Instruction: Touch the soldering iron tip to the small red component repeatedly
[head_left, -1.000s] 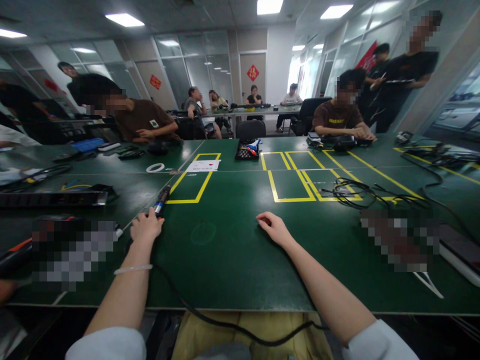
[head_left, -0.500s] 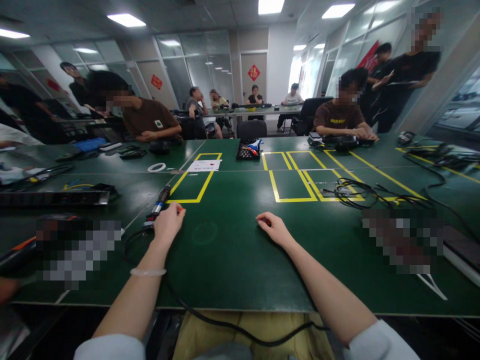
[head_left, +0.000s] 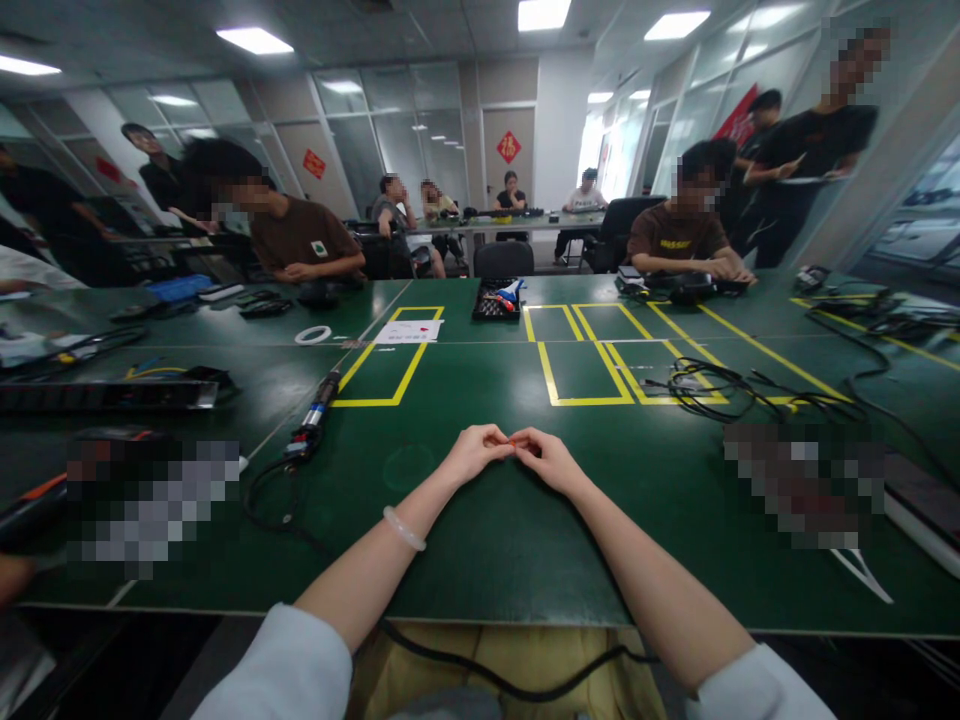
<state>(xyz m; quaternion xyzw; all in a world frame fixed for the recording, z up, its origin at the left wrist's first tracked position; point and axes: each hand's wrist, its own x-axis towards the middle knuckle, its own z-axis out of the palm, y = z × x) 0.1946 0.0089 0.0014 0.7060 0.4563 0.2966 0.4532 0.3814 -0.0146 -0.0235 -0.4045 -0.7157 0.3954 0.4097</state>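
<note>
My left hand (head_left: 477,452) and my right hand (head_left: 551,460) meet fingertip to fingertip above the green table (head_left: 480,560). Both are closed in a pinch. A tiny orange-red spot shows where the fingertips touch; what it belongs to is too small to tell, and the fingers mostly hide it. A pale bracelet circles my left wrist. Left of my hands, a cylindrical tool (head_left: 319,410) with a black cable lies on the table.
Yellow tape outlines mark the table ahead. A black tray (head_left: 496,300) holds small coloured items. Coiled black cables (head_left: 701,380) lie at right, a white tape roll (head_left: 313,335) and power strip (head_left: 105,395) at left. People sit across the table.
My left hand has moved right, away from beside the cylindrical tool, and now touches my right hand's fingertips. My right hand has stayed nearly in place.
</note>
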